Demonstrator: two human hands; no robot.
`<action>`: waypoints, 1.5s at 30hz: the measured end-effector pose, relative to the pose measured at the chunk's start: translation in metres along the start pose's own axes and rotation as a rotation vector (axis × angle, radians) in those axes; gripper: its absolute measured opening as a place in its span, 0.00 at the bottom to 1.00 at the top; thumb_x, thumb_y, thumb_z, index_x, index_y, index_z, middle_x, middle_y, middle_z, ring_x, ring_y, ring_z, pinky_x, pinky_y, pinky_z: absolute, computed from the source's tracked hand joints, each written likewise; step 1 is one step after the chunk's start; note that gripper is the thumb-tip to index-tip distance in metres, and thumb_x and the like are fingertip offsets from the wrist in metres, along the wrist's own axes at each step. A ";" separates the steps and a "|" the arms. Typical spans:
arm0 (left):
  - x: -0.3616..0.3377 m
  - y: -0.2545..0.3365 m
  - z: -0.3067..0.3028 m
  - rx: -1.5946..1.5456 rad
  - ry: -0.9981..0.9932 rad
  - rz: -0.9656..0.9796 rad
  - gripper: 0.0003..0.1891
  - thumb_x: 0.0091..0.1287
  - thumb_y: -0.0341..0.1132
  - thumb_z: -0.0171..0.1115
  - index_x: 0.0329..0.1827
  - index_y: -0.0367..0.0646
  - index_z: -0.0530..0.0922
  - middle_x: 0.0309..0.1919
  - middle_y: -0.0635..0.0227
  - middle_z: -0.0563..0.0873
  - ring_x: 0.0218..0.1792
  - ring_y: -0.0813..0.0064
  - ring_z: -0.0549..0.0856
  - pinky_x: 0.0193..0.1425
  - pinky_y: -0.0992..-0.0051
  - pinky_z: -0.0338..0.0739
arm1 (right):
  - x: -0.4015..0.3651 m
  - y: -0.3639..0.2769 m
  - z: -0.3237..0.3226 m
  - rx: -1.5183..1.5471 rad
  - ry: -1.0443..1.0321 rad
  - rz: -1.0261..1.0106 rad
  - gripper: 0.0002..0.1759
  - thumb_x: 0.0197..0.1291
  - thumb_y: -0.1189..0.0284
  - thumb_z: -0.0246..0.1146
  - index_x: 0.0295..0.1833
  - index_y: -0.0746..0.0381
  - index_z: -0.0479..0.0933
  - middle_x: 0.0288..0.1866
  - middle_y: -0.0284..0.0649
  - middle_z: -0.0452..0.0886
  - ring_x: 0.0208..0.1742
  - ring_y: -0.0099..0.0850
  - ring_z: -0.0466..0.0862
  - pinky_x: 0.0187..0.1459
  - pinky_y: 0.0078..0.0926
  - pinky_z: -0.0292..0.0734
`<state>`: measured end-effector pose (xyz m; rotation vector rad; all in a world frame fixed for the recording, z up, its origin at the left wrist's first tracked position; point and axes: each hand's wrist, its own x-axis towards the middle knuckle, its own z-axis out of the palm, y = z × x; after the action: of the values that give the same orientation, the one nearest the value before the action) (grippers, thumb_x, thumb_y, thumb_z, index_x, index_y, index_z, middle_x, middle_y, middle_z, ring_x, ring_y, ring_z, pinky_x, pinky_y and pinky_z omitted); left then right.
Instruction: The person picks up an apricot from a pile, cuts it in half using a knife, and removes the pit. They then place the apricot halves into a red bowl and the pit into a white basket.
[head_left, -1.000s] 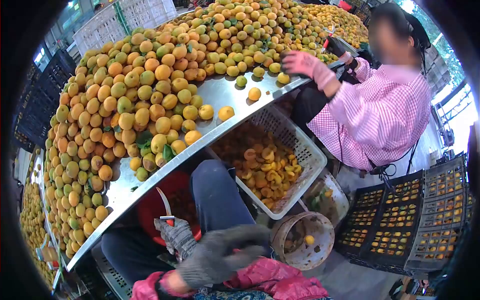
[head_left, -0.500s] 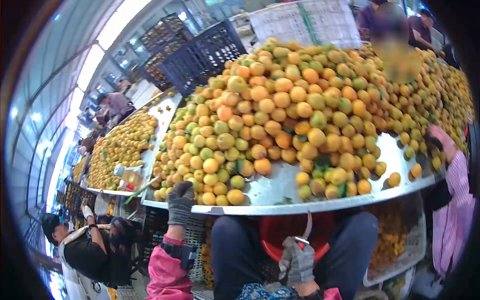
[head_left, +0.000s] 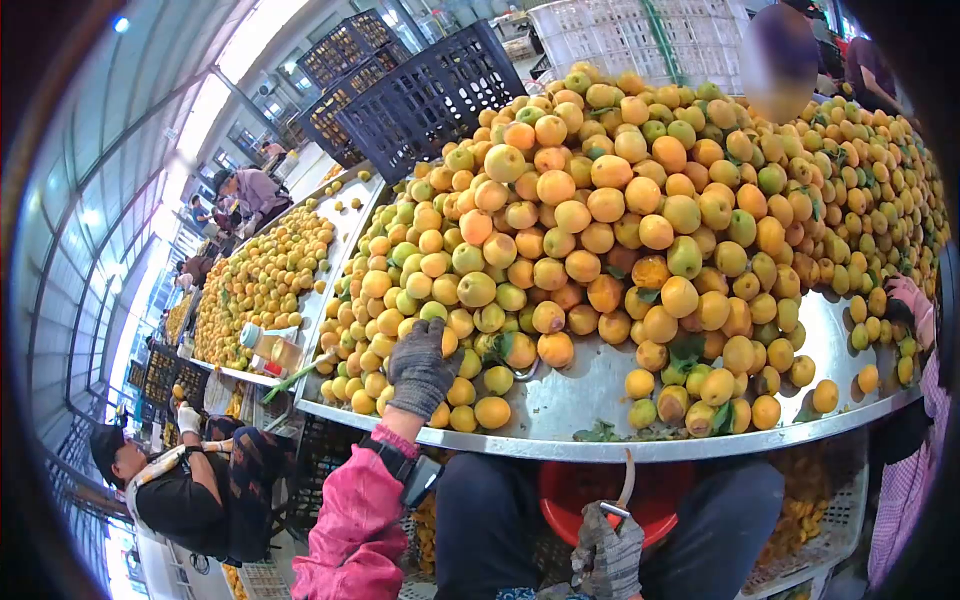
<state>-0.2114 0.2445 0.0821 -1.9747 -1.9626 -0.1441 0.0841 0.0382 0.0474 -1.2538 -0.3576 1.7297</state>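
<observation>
My left hand [head_left: 422, 368], in a dark grey knitted glove, reaches over the front of a big heap of yellow-orange fruit [head_left: 570, 215]. Its fingers curl round one orange-yellow fruit [head_left: 449, 343], partly hidden by the glove. Low between my knees is my right hand [head_left: 608, 552], in a grey glove and closed round a small knife [head_left: 628, 478]. The knife's narrow, curved, pale end points up, and its handle is mostly covered by the fingers. Just behind it sits a red bucket [head_left: 660, 510], below the edge of the metal table [head_left: 570, 395].
Dark crates [head_left: 430, 100] and a white crate [head_left: 640, 40] stand behind the heap. A plastic bottle [head_left: 270, 345] is on the neighbouring table at left. A co-worker [head_left: 180, 490] sits at lower left. Another person's gloved hand [head_left: 910, 305] touches fruit at right.
My left hand has moved from the table's front edge forward and right into the fruit. My right hand still holds the knife low down. The whole view has shifted slightly.
</observation>
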 end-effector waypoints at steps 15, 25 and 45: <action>-0.160 0.163 -0.071 -2.372 -0.450 -0.603 0.31 0.68 0.47 0.62 0.67 0.38 0.66 0.52 0.57 0.79 0.53 0.62 0.82 0.61 0.62 0.77 | -0.023 -0.007 0.004 -0.120 -0.096 -0.132 0.22 0.68 0.53 0.59 0.53 0.61 0.74 0.26 0.34 0.78 0.17 0.20 0.74 0.19 0.18 0.68; -0.203 0.183 -0.104 -2.522 -0.357 -0.640 0.35 0.64 0.52 0.66 0.68 0.43 0.66 0.56 0.53 0.78 0.54 0.54 0.82 0.56 0.57 0.80 | -0.051 0.005 -0.004 -0.368 -0.164 -0.367 0.20 0.69 0.58 0.59 0.55 0.63 0.75 0.34 0.31 0.80 0.35 0.19 0.77 0.35 0.21 0.75; -0.211 0.163 -0.098 -2.337 -0.471 -0.460 0.34 0.54 0.40 0.76 0.62 0.38 0.72 0.53 0.57 0.80 0.56 0.68 0.80 0.61 0.66 0.77 | -0.055 0.000 -0.020 -0.642 -0.276 -0.480 0.19 0.70 0.65 0.57 0.59 0.65 0.73 0.47 0.47 0.84 0.49 0.37 0.86 0.50 0.33 0.79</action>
<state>-0.0413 0.0172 0.0784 -1.9050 -2.3231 -3.6136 0.1033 -0.0118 0.0707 -1.2169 -1.3444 1.4006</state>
